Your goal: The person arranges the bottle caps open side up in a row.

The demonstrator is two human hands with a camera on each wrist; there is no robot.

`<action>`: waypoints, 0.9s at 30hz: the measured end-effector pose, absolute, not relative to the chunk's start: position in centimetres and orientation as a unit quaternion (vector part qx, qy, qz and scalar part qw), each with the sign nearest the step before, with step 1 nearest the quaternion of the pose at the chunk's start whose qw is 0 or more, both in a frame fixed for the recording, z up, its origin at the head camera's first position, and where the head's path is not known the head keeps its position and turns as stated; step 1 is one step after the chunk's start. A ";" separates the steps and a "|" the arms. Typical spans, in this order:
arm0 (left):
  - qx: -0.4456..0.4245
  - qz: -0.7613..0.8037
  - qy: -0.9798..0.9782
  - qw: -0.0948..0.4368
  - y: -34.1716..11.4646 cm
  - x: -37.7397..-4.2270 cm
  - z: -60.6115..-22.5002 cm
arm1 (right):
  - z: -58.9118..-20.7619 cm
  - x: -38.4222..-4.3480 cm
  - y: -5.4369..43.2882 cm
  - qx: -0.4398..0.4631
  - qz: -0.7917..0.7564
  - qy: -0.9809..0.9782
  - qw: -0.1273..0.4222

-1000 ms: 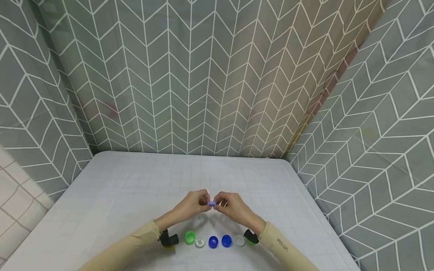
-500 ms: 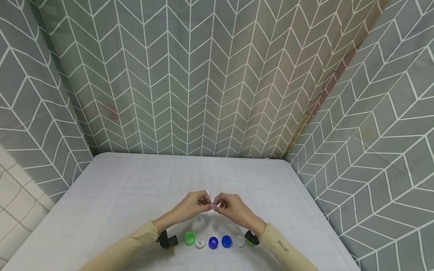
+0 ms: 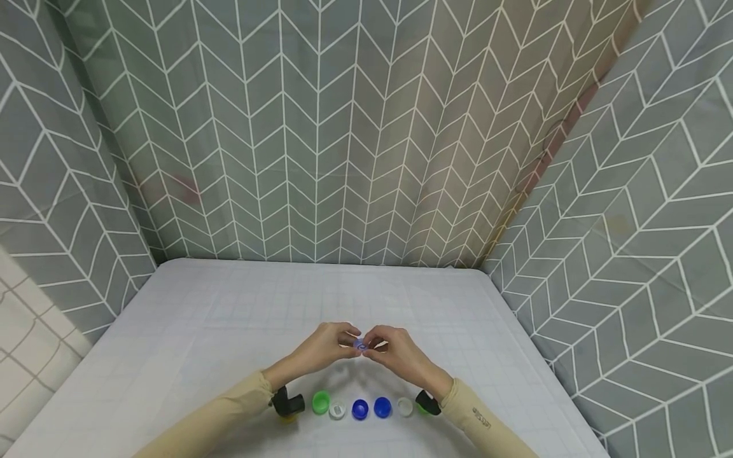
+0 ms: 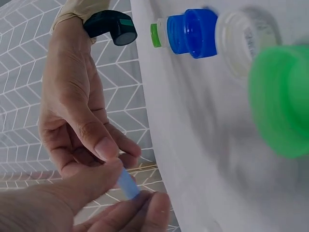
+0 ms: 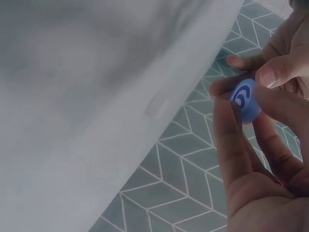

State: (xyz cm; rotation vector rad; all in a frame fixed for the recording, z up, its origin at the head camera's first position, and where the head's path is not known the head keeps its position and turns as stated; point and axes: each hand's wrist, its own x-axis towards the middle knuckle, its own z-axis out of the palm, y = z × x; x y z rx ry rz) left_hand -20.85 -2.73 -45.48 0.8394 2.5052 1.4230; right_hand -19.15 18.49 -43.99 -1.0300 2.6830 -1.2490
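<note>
A light blue bottle cap (image 3: pixel 359 345) with a dark blue swirl mark on its top is held up between both hands, above the table. My left hand (image 3: pixel 328 341) pinches it between thumb and fingers from the left. From the right, my right hand (image 3: pixel 395 348) pinches it too. In the left wrist view the cap (image 4: pixel 128 184) shows edge-on, partly covered by fingertips. In the right wrist view the marked face of the cap (image 5: pixel 245 99) is visible between the fingers.
A row of caps lies nearer the body: a green cap (image 3: pixel 321 402), a whitish cap (image 3: pixel 338 409), two blue caps (image 3: pixel 360 409) and a clear cap (image 3: pixel 404 407). Wrist cameras partly hide a yellow and a green one at the ends. Patterned curtains surround the white table (image 3: pixel 258 299).
The cap has turned between the fingers: first edge-on, then mostly hidden, now with its marked face showing. Both hands stay in nearly the same place, fingers shifting slightly.
</note>
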 end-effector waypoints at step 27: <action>0.302 0.448 0.840 0.041 3.3 -20.1 -44.2 | -42.9 -17.0 23.1 -0.252 -0.364 0.895 -0.046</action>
